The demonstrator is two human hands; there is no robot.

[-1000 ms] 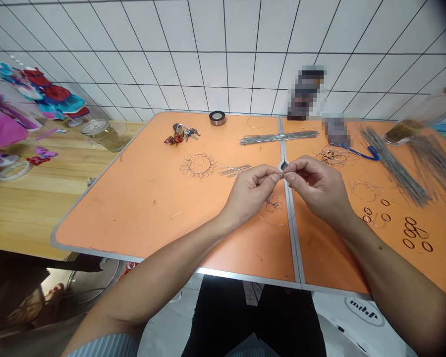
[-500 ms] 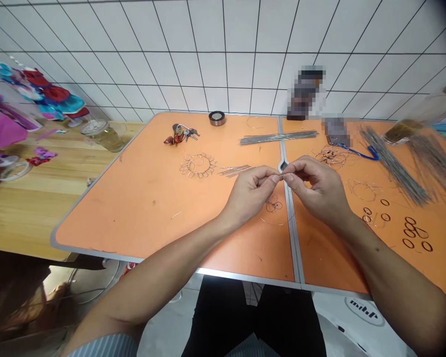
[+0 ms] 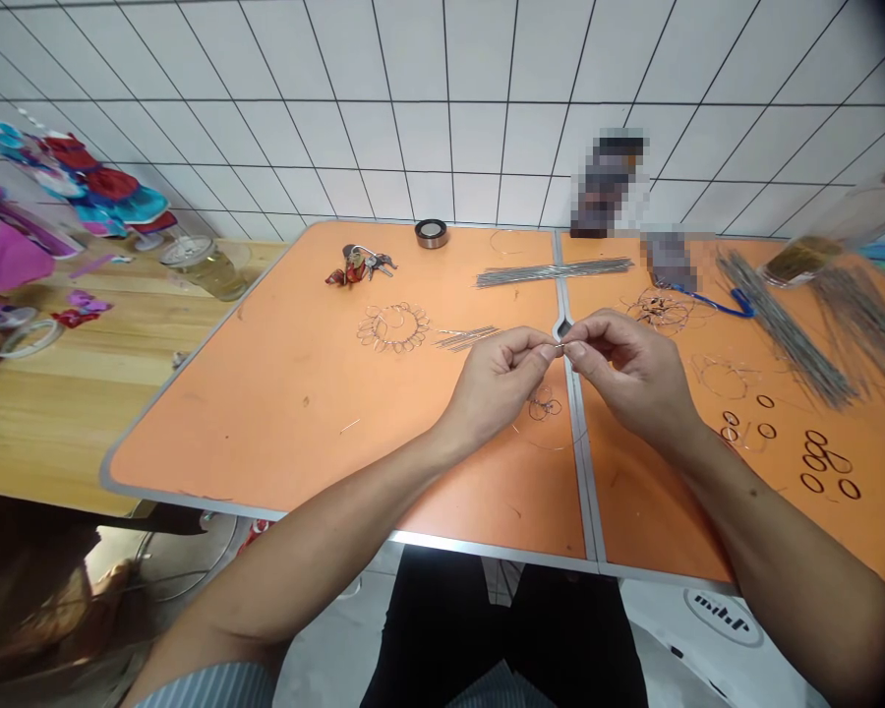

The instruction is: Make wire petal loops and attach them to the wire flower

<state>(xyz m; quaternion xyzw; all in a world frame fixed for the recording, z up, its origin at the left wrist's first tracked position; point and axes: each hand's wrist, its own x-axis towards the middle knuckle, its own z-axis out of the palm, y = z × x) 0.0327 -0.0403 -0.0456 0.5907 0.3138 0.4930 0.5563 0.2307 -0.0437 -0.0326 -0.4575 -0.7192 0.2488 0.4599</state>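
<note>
My left hand [image 3: 496, 379] and my right hand [image 3: 630, 374] meet above the metal seam of the orange table [image 3: 265, 413]. Thumb and forefinger of each pinch a thin wire [image 3: 560, 346], whose short bit shows between the fingertips. Under my left hand lies a small tangle of thin wire [image 3: 544, 403]. To the left are a bundle of short wires [image 3: 466, 338] and a ring of looped wire [image 3: 393, 327]. Behind my hands a bundle of long straight wires [image 3: 553, 272] crosses the seam.
Keys [image 3: 369, 262] and a tape roll [image 3: 432, 233] sit at the back. On the right are dark rings [image 3: 813, 460], a blue cord [image 3: 715, 301], a wire tangle [image 3: 660, 310] and grey wire bundles [image 3: 786, 329]. A jar [image 3: 203, 267] stands on the wooden table at left.
</note>
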